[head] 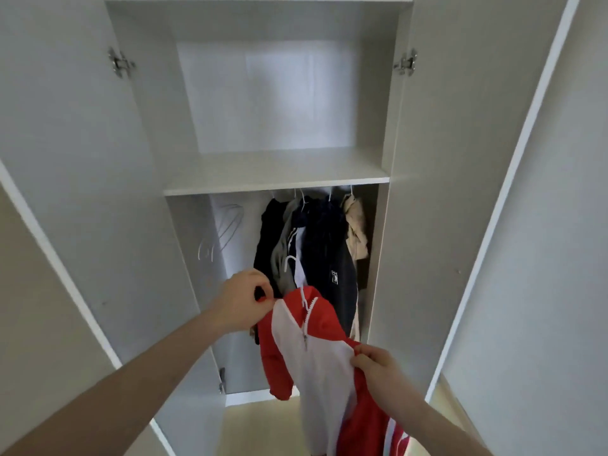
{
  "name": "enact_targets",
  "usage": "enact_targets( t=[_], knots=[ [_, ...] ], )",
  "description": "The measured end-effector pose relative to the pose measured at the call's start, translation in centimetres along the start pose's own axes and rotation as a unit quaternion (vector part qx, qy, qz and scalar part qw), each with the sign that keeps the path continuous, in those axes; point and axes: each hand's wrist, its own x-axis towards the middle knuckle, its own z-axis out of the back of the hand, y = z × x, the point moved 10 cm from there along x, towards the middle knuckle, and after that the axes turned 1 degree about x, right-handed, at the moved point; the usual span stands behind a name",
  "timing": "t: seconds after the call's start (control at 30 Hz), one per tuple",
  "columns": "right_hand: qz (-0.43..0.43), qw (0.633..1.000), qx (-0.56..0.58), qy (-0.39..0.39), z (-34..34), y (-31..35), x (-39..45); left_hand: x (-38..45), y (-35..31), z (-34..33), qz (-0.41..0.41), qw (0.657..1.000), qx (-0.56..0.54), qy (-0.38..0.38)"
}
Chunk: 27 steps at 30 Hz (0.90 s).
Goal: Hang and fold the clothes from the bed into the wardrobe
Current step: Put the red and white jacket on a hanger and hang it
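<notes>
Two bare forearms reach up from the bottom corners of the frame, both cut off at the edge. The right hand (378, 365) pinches the red and white jacket (316, 353) at its right shoulder, thumb and fingers closed on the fabric. The left hand (245, 299) pinches the jacket's left shoulder, fingers curled; a bit of red cloth shows betw. the fingertips. The jacket is held in the air in front of the open wardrobe (279, 185), zip partly done up, hem cut off at the bottom edge. A white hanger (292, 263) sticks up from the collar; its lower part is hidden inside the jacket. The hook is not on any rail.

Behind the jacket, in the lower compartment, hang several dark clothes (316, 245) and a beige garment (355, 228) at far right, all on thin hangers. The rail itself is hidden under the shelf (273, 182). Faint curved outlines on the compartment's left wall (227, 225) may be spare hangers or reflections; cannot tell which.

The upper compartment above the shelf shows pale back and side panels w/ a soft patch of light. Both white doors stand wide open, a metal hinge (120, 62) on each side. Light-coloured floor (263, 422) shows below the wardrobe. The bed is out of view.
</notes>
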Motion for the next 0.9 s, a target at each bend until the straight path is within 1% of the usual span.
enact_targets(
  t=[0.1, 0.23, 0.33, 0.47, 0.57, 0.7, 0.9],
  knots=[
    [-0.017, 1.0, 0.007, 0.019, -3.9, 1.9, 4.4, 1.8, 4.5, 3.6, 0.046, 0.998, 0.017, -0.033],
    [-0.016, 0.999, 0.029, 0.038, -8.4, 5.4, 9.2, 5.9, 9.8, 8.2, 0.101, 0.991, 0.063, -0.057],
    [-0.013, 0.997, 0.067, 0.047, -11.7, 7.9, 12.6, 10.0, 13.1, 11.2, 0.11, 0.988, 0.077, -0.073],
    [-0.033, 0.993, 0.112, 0.014, -15.5, 10.3, 17.4, 15.7, 16.7, 13.8, 0.112, 0.986, 0.093, -0.077],
    [-0.034, 0.992, 0.121, 0.006, -18.3, 12.3, 20.9, 19.6, 19.0, 15.3, 0.112, 0.985, 0.108, -0.07],
    [-0.026, 0.993, 0.112, -0.031, -20.7, 14.8, 25.0, 23.6, 22.0, 15.9, 0.118, 0.983, 0.132, -0.04],
    [-0.058, 0.99, 0.119, -0.043, -24.2, 16.6, 30.1, 27.0, 25.6, 15.3, 0.124, 0.983, 0.135, -0.001]
  ],
)
